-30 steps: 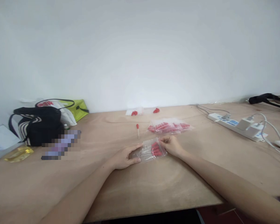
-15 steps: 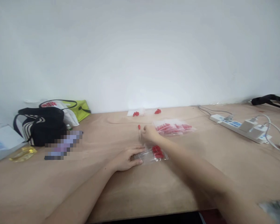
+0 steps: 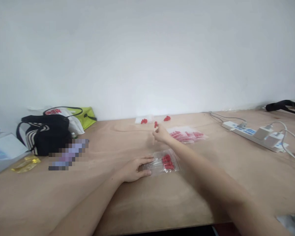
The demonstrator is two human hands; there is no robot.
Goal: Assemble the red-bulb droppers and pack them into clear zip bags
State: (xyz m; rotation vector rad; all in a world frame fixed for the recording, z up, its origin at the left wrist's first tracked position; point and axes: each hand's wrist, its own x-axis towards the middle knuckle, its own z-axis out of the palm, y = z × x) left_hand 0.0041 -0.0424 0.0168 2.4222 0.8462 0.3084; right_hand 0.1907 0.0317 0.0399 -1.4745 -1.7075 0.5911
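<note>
Left hand (image 3: 132,169) flat, pinning a light, slippery clear bag (image 3: 163,162) of red pieces on the worktop (image 3: 211,170). Right hand (image 3: 161,134) pinching a thin red-tipped stick (image 3: 154,130) mid-shaft, lifted beyond the bag.

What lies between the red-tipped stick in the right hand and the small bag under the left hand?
Nothing visible: only bare table separates the red-tipped stick in the right hand from the small bag pinned by the left hand.

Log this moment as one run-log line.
left hand: flat on clear bag | right hand: holding red-tipped stick | table: bag pile
</note>
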